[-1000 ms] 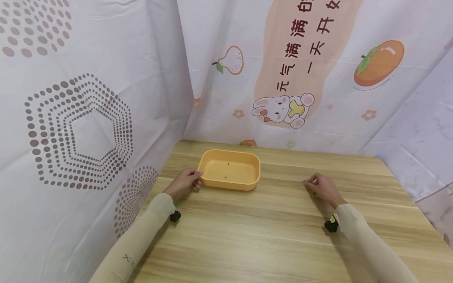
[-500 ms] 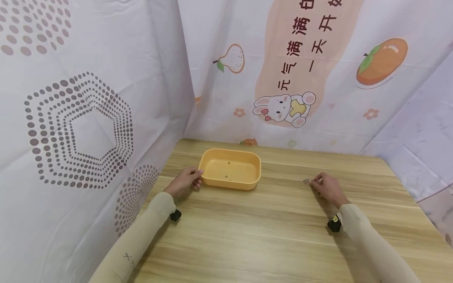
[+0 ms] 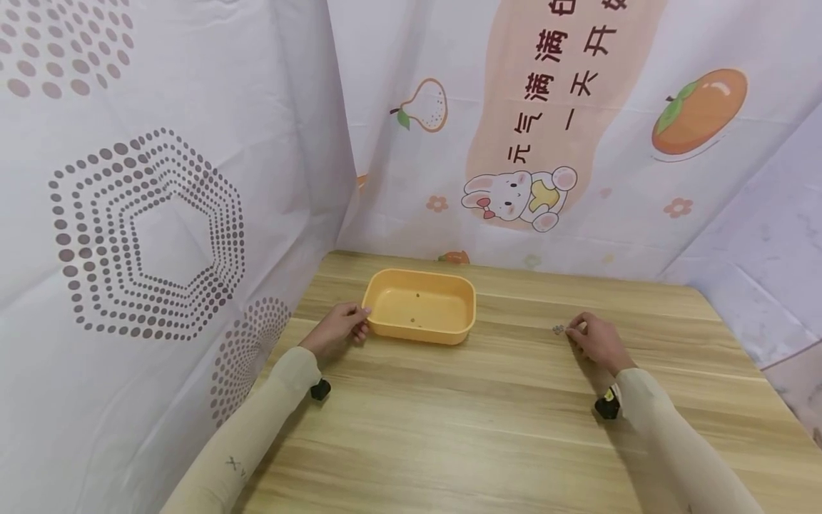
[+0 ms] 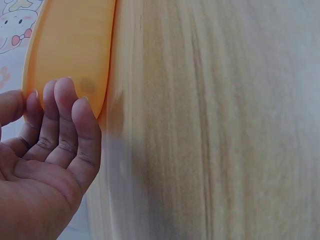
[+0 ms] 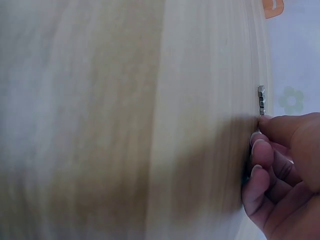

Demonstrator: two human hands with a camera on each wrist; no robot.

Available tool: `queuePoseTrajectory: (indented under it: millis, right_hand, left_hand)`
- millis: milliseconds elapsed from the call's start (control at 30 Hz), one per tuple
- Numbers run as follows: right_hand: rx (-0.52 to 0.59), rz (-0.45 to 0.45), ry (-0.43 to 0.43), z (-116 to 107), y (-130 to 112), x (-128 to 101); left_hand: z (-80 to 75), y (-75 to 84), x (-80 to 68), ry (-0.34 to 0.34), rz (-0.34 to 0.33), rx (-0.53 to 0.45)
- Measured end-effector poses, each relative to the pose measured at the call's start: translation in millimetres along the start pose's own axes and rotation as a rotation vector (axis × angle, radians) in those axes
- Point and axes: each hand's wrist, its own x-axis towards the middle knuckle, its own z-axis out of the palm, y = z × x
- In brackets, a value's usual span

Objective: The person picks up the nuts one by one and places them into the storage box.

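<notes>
An orange plastic tray [image 3: 420, 273] stands at the back left of a wooden table [image 3: 481, 421]. A few tiny dark bits [image 3: 416, 295] lie inside it. My left hand [image 3: 354, 325] holds the tray's left end. In the left wrist view its fingers [image 4: 60, 107] lie against the tray's outer wall [image 4: 70, 45]. My right hand [image 3: 576, 330] rests on the table to the right, fingers curled. Its thumb and forefinger tips pinch at the nearest of a few small metal pieces [image 3: 557, 329]. The right wrist view shows the row of pieces [image 5: 261, 96] just beyond my fingertips [image 5: 261, 122].
Printed fabric curtains close in the table on the left [image 3: 160, 214], at the back [image 3: 546, 143] and on the right [image 3: 770, 235]. Small black cameras sit at my left wrist [image 3: 319, 389] and right wrist [image 3: 606, 407]. Bare wood stretches between my arms to the near edge.
My right hand has drawn slightly to the right, so the metal pieces now show a little apart from its knuckles. The left hand and the tray have stayed put.
</notes>
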Motion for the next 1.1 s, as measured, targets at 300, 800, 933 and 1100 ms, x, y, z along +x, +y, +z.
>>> queuePoseTrajectory:
  millis: [300, 800, 933, 1100]
  right_hand:
    - [-0.025, -0.011, -0.015, -1.3, -2.5, 5.1]
    - [-0.050, 0.044, -0.097, -6.6, -5.7, 5.3]
    - [-0.045, 0.025, -0.087, -6.0, -5.9, 4.4]
    - [-0.042, -0.015, -0.045, -3.9, -5.2, 0.7]
  left_hand:
    - [-0.4, 0.2, -0.4, -0.009, 0.005, -0.015]
    - [0.3, 1.0, 0.1, -0.005, 0.005, -0.001]
    - [0.6, 1.4, -0.8, -0.003, 0.009, 0.006]
    - [1.5, 4.1, -2.9, -0.007, 0.001, -0.004]
